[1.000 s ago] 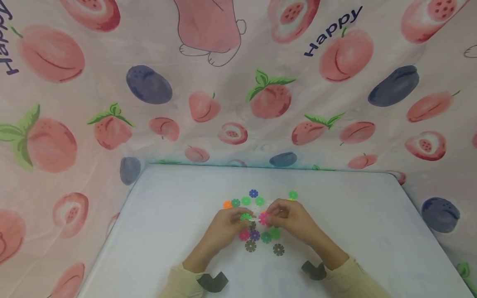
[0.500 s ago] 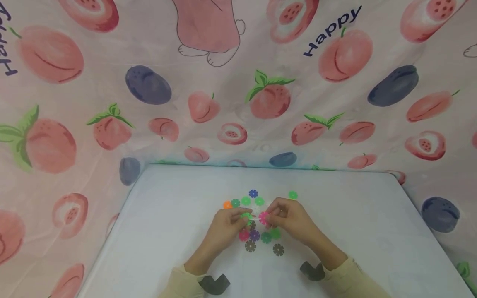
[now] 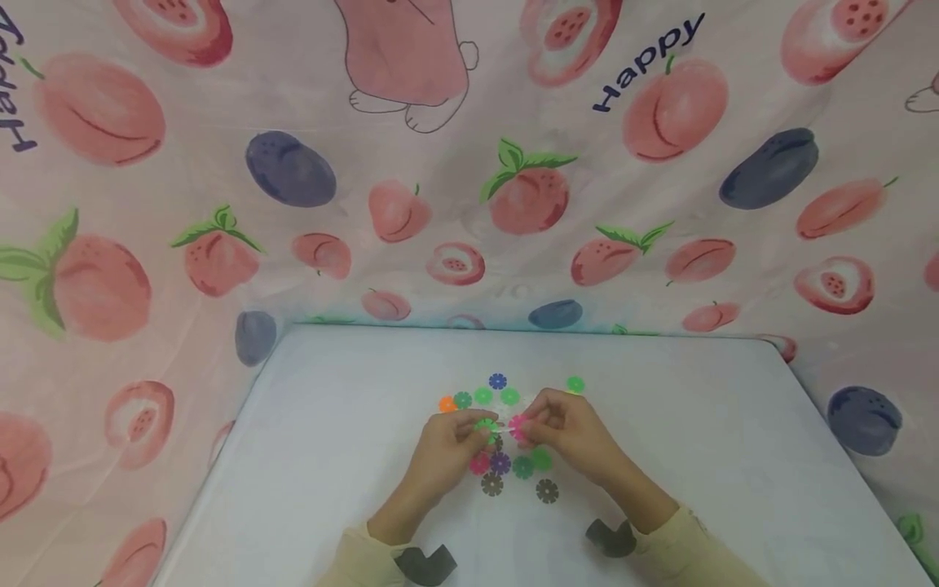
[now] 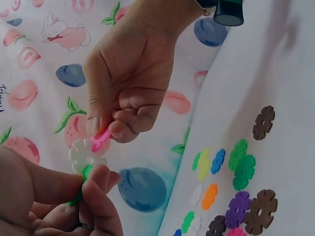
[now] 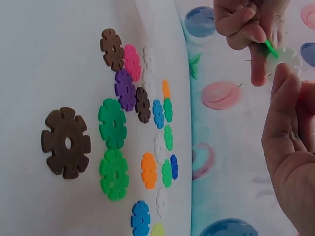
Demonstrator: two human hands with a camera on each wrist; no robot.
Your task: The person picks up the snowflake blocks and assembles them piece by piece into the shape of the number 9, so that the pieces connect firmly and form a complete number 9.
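Observation:
Above the table, my left hand [image 3: 444, 451] pinches a green notched snowflake disc [image 3: 486, 425] between thumb and fingers. My right hand [image 3: 575, 432] pinches a pink snowflake disc [image 3: 517, 426] opposite it. Between the two sits a white snowflake disc [image 4: 87, 155], seen in the left wrist view, in contact with the pink disc [image 4: 101, 140] and the green disc [image 4: 86, 171]. How deep the slots fit is hidden by fingers. In the right wrist view, the green disc [image 5: 271, 48] stands edge-on against the white disc [image 5: 287, 58], while fingers cover the pink one.
Several loose snowflake discs lie flat under and around the hands, among them a brown disc [image 3: 547, 491], a purple disc [image 5: 125, 89] and an orange disc [image 3: 447, 404]. The white table [image 3: 308, 456] meets a fruit-printed cloth [image 3: 411, 269] at its back and sides.
Both hands keep their pinches and stay almost in place over the discs. The pink disc has shifted very slightly left, and the view has drifted a little.

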